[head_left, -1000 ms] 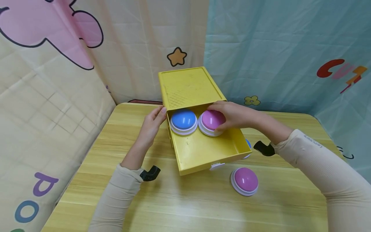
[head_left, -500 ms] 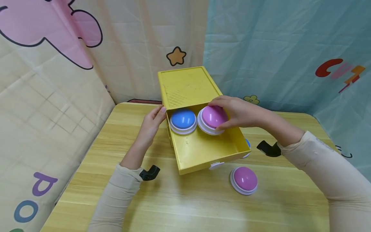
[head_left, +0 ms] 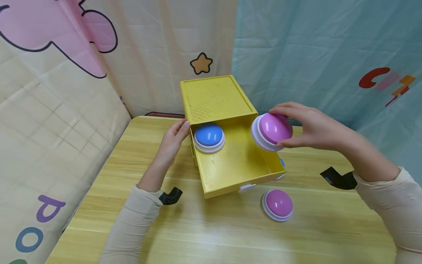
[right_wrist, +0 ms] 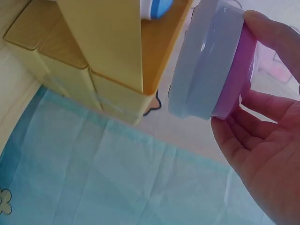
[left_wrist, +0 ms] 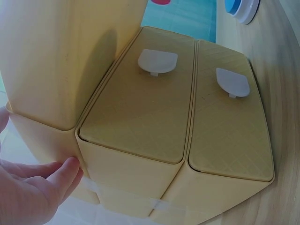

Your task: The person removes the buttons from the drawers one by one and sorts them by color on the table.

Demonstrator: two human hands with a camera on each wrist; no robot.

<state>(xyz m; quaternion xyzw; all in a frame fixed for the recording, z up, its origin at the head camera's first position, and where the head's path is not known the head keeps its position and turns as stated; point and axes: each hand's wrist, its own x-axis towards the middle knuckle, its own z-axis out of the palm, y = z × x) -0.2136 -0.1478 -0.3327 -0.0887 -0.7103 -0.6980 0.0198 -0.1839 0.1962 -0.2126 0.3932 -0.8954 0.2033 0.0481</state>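
My right hand [head_left: 313,126] pinches a pink dome-topped push button [head_left: 275,128] by its rim, lifted and tilted above the right wall of the open yellow drawer [head_left: 227,168]. The right wrist view shows its white base [right_wrist: 204,61] facing away from the palm. A blue push button [head_left: 209,136] sits inside the drawer at the back left. My left hand [head_left: 171,143] touches the left side of the yellow drawer cabinet [head_left: 217,99] near the drawer opening. In the left wrist view, its fingers [left_wrist: 65,176] rest extended against the cabinet's side.
Another pink push button [head_left: 279,203] lies on the wooden table [head_left: 197,234], right of the drawer's front. A blue one [head_left: 281,163] is mostly hidden behind the drawer's right wall. Two closed drawers [left_wrist: 140,93] sit below the open one. Printed curtains [head_left: 296,55] stand behind the table.
My right hand has lifted the pink push button from beside the blue one in the drawer and carried it up and to the right. The left hand has stayed in place.
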